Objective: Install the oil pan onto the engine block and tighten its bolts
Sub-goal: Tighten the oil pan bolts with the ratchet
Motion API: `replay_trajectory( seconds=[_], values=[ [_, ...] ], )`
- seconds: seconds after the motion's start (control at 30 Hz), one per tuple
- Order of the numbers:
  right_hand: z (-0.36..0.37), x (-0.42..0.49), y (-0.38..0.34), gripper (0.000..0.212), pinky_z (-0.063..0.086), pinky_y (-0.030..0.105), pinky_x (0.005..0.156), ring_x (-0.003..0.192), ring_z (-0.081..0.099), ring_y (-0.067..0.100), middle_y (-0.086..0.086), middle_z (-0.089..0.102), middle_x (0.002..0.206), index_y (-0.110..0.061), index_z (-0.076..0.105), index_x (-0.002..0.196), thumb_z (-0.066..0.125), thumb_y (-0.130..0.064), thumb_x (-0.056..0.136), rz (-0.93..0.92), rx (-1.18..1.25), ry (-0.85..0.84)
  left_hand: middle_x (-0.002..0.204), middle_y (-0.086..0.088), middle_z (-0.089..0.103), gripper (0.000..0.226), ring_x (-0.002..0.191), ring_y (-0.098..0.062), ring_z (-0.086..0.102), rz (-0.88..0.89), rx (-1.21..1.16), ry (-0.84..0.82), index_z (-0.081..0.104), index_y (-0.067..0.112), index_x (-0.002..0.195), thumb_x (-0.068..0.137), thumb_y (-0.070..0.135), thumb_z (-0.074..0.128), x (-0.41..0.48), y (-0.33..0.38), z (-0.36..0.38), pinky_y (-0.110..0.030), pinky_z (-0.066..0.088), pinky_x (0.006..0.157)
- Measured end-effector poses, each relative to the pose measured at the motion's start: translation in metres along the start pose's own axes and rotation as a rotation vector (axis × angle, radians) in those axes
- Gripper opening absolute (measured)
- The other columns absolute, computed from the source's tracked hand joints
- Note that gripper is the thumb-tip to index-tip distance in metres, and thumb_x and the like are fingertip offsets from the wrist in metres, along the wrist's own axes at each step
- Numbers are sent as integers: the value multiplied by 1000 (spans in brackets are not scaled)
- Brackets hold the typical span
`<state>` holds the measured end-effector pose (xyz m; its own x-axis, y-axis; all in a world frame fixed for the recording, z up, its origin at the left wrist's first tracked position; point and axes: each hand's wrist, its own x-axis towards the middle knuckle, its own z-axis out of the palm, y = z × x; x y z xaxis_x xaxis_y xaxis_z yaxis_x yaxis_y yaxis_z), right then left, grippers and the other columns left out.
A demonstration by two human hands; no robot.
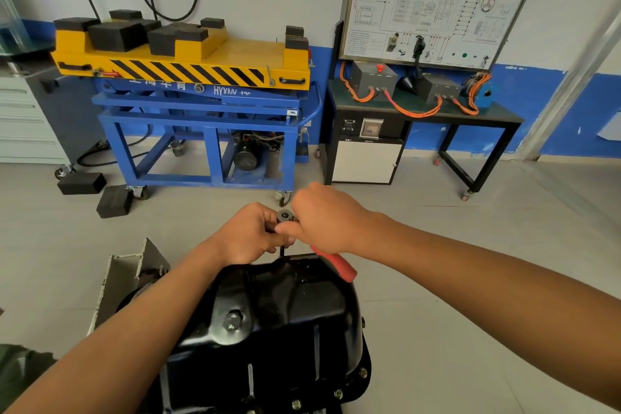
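Observation:
The black oil pan (289,312) sits upside down on the engine block at the bottom centre, with a drain plug (232,320) on its side and several bolts (338,393) along its near flange. A ratchet wrench stands over the pan's far edge, its metal head (285,215) up and its red handle (337,265) slanting down to the right. My right hand (322,218) grips the handle near the head. My left hand (252,233) pinches the extension just below the head. The socket end is hidden behind the pan's rim.
A grey metal stand bracket (134,269) juts out left of the engine. Beyond it stand a blue lift cart (201,118) with a yellow top, black rubber blocks (114,200) on the floor, and a black bench (437,111) with orange cables under a wiring board.

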<state>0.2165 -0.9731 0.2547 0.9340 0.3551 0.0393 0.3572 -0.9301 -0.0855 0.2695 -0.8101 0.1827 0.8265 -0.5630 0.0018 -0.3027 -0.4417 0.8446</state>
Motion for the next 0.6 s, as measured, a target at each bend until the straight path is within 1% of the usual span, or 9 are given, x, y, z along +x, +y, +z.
replay_trajectory(
  seconds=[0.03,0.13,0.2,0.27,0.37,0.47,0.53,0.6],
  values=[
    [1,1,0,50,28,29,50,53,41,16,2,39,63,-18,39,59,62,-45,94,17,39,-8,78,-5,77,4,70,-12,68,-1,-2,5,78,7,83,87,7,76,0,0,0,-31,60,72],
    [0,1,0,47,34,30,50,52,43,19,3,41,62,-15,43,60,69,-39,91,48,116,-38,76,-3,76,16,66,-8,66,11,-15,29,77,16,77,86,3,76,-2,1,-1,-23,58,65],
    [-2,0,-1,46,35,31,50,51,41,19,2,41,62,-15,42,61,71,-38,89,60,131,-53,75,-3,77,11,67,-9,66,11,-30,47,78,13,78,84,4,77,-1,0,0,-21,57,63],
    [-3,-2,-2,47,35,32,49,50,38,18,1,40,60,-15,40,61,73,-37,87,60,129,-61,76,-9,76,5,69,-14,66,2,-40,73,79,8,80,82,5,80,-1,-2,0,-23,58,63],
    [-3,-3,-3,46,35,32,49,50,39,18,1,41,58,-15,40,61,73,-35,86,64,127,-64,77,-9,77,4,71,-19,68,4,-44,79,80,10,82,81,6,82,-1,-3,-1,-27,59,64],
    [-6,-5,-4,45,36,32,48,50,40,20,2,43,58,-15,42,61,72,-36,85,59,96,-69,78,-5,78,11,71,-16,69,20,-60,54,81,18,81,82,7,80,-3,-1,-2,-26,59,65],
    [-9,-5,-4,42,38,32,49,51,44,20,3,47,59,-14,46,61,72,-37,85,52,60,-78,79,-3,78,17,71,-16,69,32,-60,37,80,25,79,83,9,80,-3,0,-2,-28,60,66],
    [-12,-6,-3,36,44,34,53,58,53,22,6,56,66,-10,58,70,72,-39,86,47,22,-95,79,-5,78,15,72,-19,68,30,-71,32,80,27,79,82,13,80,-4,2,-2,-36,60,69]
  ],
)
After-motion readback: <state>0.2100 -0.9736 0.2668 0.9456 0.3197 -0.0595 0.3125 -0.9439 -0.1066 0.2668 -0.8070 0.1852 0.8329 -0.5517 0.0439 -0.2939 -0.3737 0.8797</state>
